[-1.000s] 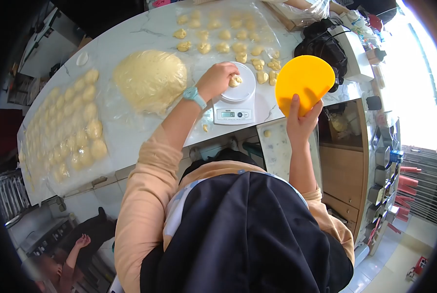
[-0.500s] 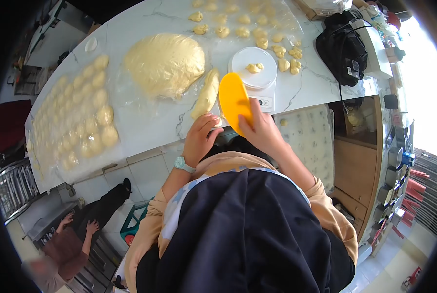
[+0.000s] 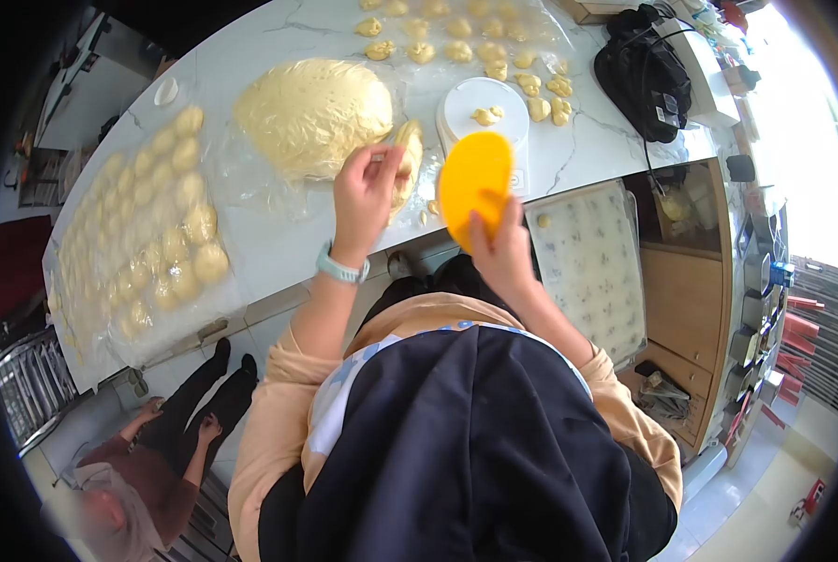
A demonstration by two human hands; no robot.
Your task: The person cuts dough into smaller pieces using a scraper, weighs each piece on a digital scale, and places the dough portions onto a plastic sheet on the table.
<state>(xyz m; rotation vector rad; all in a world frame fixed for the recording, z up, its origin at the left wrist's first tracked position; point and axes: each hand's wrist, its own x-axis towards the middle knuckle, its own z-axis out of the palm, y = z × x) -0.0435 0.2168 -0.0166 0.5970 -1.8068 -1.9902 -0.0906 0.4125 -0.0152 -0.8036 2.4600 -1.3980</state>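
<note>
My right hand (image 3: 501, 255) grips a yellow dough scraper (image 3: 475, 183), its blade raised in front of the white kitchen scale (image 3: 461, 98). On the scale's round plate lies a small lump of dough (image 3: 486, 115). My left hand (image 3: 365, 197) is beside a long strip of dough (image 3: 410, 140), fingers curled in a pinch that partly covers it; what they hold, if anything, is hidden. Just behind that hand sits a big mound of dough (image 3: 314, 112) under clear plastic. Small dough scraps (image 3: 432, 207) lie between the strip and the scraper.
Rows of dough balls (image 3: 190, 187) under plastic cover the table's left side. Several dough pieces (image 3: 458, 51) lie at the back. A black bag (image 3: 639, 80) with a cable stands right; a tray (image 3: 588, 272) sits below the table edge. Another person (image 3: 147, 473) is at lower left.
My left hand has moved from the table's front edge up and left to the dough strip. The scraper in my right hand has shifted right, covering more of the scale's front.
</note>
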